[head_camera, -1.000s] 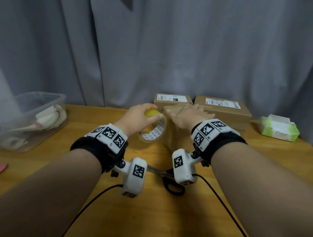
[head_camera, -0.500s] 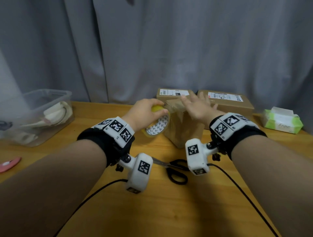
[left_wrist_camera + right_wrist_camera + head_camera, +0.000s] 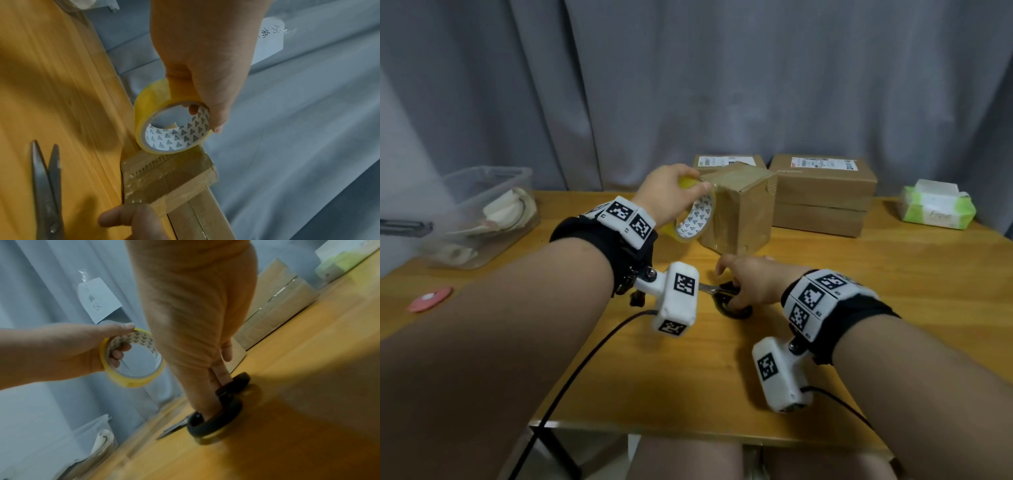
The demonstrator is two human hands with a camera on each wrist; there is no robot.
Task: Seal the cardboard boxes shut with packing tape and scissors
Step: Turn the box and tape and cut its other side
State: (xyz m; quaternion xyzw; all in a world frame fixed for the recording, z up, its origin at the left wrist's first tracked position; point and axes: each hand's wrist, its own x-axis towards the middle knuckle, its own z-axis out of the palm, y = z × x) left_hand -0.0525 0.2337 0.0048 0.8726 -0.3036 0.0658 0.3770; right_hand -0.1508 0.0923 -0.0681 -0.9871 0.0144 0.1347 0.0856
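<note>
My left hand [image 3: 685, 192] grips the yellowish packing tape roll [image 3: 693, 214] with fingers through its core, held against the upper left edge of the small cardboard box [image 3: 739, 209]. In the left wrist view a strip of tape runs from the roll [image 3: 172, 128] onto the box's top [image 3: 170, 177]. Black-handled scissors [image 3: 726, 298] lie on the table in front of the box. My right hand [image 3: 736, 291] is down on them, and the right wrist view shows its fingers pushed into the handle loops [image 3: 218, 410]. The blades [image 3: 46, 186] are slightly apart.
Two larger sealed boxes [image 3: 822, 192] stand at the back against the grey curtain. A green tissue pack [image 3: 935, 209] sits at the right, a clear plastic bin [image 3: 482, 212] at the left, and a pink object [image 3: 431, 298] near the left edge. Black cables trail off the table's front edge.
My right hand left the top of the small box and dropped to the scissors, slipping into the handles. My left hand stayed at the box's edge with the tape roll.
</note>
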